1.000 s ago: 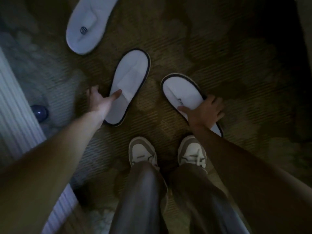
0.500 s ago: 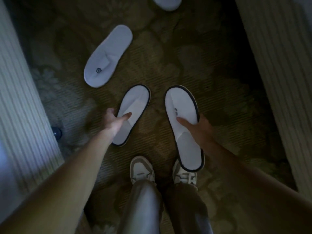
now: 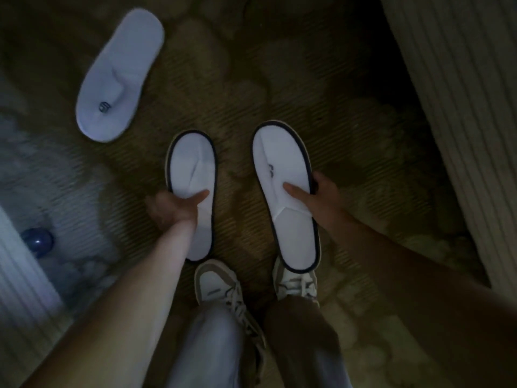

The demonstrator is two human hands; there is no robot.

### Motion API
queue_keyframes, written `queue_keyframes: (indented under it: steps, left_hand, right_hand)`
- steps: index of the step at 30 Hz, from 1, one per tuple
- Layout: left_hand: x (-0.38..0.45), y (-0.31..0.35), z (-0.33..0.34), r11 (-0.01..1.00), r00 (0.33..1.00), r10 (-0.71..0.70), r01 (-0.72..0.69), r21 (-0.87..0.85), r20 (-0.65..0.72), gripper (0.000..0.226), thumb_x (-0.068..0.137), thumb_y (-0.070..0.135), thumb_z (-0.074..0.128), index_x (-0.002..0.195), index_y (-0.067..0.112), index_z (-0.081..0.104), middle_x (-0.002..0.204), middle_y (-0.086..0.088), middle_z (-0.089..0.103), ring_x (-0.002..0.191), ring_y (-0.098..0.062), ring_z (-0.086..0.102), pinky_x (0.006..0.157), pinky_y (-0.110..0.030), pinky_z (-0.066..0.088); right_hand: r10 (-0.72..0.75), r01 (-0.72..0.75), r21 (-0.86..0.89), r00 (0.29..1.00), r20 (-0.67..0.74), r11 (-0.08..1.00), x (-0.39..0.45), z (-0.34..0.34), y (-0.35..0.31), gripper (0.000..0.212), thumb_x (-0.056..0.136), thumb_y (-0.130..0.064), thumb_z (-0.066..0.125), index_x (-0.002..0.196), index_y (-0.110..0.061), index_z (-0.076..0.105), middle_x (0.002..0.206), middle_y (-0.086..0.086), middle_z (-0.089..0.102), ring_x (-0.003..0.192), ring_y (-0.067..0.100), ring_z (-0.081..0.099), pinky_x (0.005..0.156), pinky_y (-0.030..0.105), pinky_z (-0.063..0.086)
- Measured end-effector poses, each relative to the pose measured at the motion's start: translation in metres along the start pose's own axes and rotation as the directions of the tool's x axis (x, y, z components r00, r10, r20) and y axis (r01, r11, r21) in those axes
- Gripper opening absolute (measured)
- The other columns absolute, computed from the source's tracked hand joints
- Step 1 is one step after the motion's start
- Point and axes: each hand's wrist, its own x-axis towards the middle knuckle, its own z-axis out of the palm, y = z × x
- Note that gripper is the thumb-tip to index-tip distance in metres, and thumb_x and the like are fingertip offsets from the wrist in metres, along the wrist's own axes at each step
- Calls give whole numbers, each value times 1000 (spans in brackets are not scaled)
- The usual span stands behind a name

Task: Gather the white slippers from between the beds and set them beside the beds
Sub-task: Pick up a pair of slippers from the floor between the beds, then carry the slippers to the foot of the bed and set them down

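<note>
The left slipper (image 3: 193, 186) and right slipper (image 3: 285, 191) look like soft white cloth with a matt face, each edged in a dark fabric binding; the third slipper (image 3: 120, 77), lying apart, is the same matt white cloth without dark trim, with a small dark printed mark. The carpet (image 3: 237, 88) is a rough, ribbed pile in dull brown. The bed sides (image 3: 458, 107) show ribbed, matt fabric. The sneakers (image 3: 215, 284) seem smooth leather-like panels with laces. A small blue ball (image 3: 37, 242) looks glossy
</note>
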Motion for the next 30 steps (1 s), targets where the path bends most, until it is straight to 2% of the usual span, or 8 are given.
queue_keyframes:
  steps: [4, 8, 11, 15, 20, 24, 27, 30]
  left_hand:
    - [-34, 32, -39, 1000, 993, 1, -2, 8, 118, 53, 60, 29, 88, 105, 9, 68, 114, -14, 67, 107, -33, 65, 85, -46, 55]
    - [-106, 68, -119, 986, 965, 27, 16, -164, 261, 38, 54, 28, 92, 81, 13, 69, 91, -9, 74, 83, -27, 70, 72, -37, 60]
    - [-177, 96, -200, 965, 912, 81, 28, -260, 402, 50, 54, 24, 92, 95, 8, 70, 95, -8, 75, 82, -23, 71, 64, -29, 60]
    - [-287, 128, -318, 965, 852, 178, -53, -256, 493, 75, 54, 35, 90, 117, 9, 59, 112, -9, 70, 98, -28, 68, 89, -45, 57]
    - [-408, 166, -404, 938, 738, 332, -196, -285, 587, 81, 67, 30, 85, 135, 8, 45, 126, -10, 63, 106, -27, 64, 93, -44, 54]
    - [-484, 168, -427, 917, 595, 391, -319, -240, 702, 87, 65, 35, 86, 136, 7, 45, 120, -14, 65, 102, -30, 67, 89, -47, 56]
    - [-533, 151, -428, 872, 461, 396, -460, -168, 794, 85, 64, 39, 85, 135, 8, 49, 120, -14, 67, 100, -31, 68, 87, -49, 57]
    - [-574, 138, -416, 798, 353, 394, -590, -125, 849, 67, 76, 33, 79, 131, 8, 52, 118, -15, 66, 97, -29, 67, 82, -45, 59]
  right_hand:
    - [-13, 15, 50, 999, -50, 999, -47, -20, -37, 52, 77, -32, 78, 123, -12, 61, 109, -3, 67, 89, 6, 63, 77, 20, 54]
    - [79, -61, 141, 989, -127, 988, -139, -51, -94, 43, 79, -41, 73, 114, -22, 57, 92, -11, 62, 80, 2, 58, 60, 20, 45]
    - [117, -80, 240, 983, -143, 967, -234, -90, -135, 34, 81, -42, 71, 103, -20, 58, 87, -10, 61, 79, 10, 61, 59, 21, 44]
    - [70, -27, 230, 982, -178, 973, -381, -158, -205, 31, 87, -41, 65, 104, -15, 62, 91, -1, 65, 80, 13, 61, 58, 22, 46]
    - [-13, 92, 246, 952, -307, 965, -540, -236, -262, 41, 89, -46, 60, 117, -17, 54, 100, -6, 63, 84, 6, 62, 62, 19, 52]
    - [37, 195, 433, 880, -473, 880, -634, -249, -238, 36, 90, -42, 61, 117, -20, 55, 103, -5, 64, 88, 9, 64, 65, 22, 53]
    - [222, 215, 619, 804, -551, 755, -695, -239, -177, 40, 88, -40, 64, 121, -19, 57, 111, 0, 66, 95, 15, 66, 69, 27, 55]
    - [451, 248, 758, 678, -580, 603, -737, -228, -106, 43, 88, -29, 67, 123, -5, 58, 120, 14, 66, 93, 24, 65, 77, 36, 55]
